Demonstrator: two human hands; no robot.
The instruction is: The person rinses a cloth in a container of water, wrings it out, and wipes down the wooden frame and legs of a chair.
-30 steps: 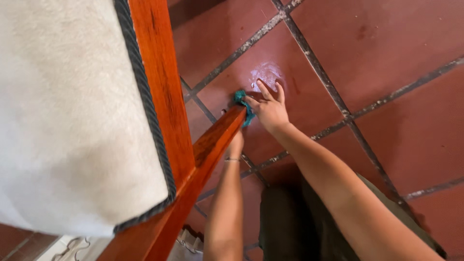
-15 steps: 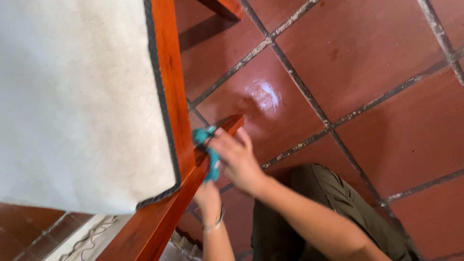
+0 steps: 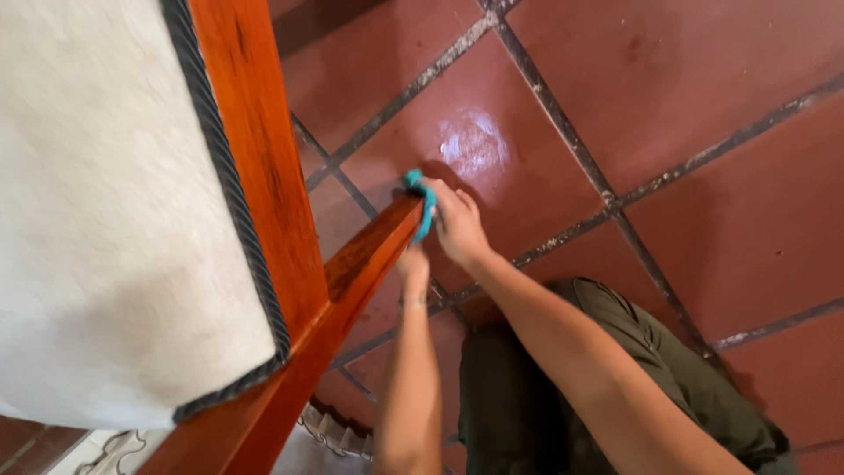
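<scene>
My right hand (image 3: 457,224) presses a small teal cloth (image 3: 423,200) against the lower end of a polished reddish wooden chair leg (image 3: 369,249), close to the tiled floor. My left hand (image 3: 413,264) reaches under the same leg and is partly hidden behind it; its fingers seem to hold the leg from below. A thin bracelet circles the left wrist. The chair's wooden frame (image 3: 255,158) carries a cream upholstered seat (image 3: 105,220) edged with dark cord.
Red terracotta floor tiles (image 3: 703,79) with grey grout lines run across the view, one with a shiny wet patch (image 3: 475,141). My olive-green trouser knee (image 3: 545,378) is bent low at the bottom. A pale patterned rug edge (image 3: 325,435) shows under the chair.
My right hand slid the teal cloth from the upper part of the leg, near the seat frame, back down to its lower end. The view also shifted.
</scene>
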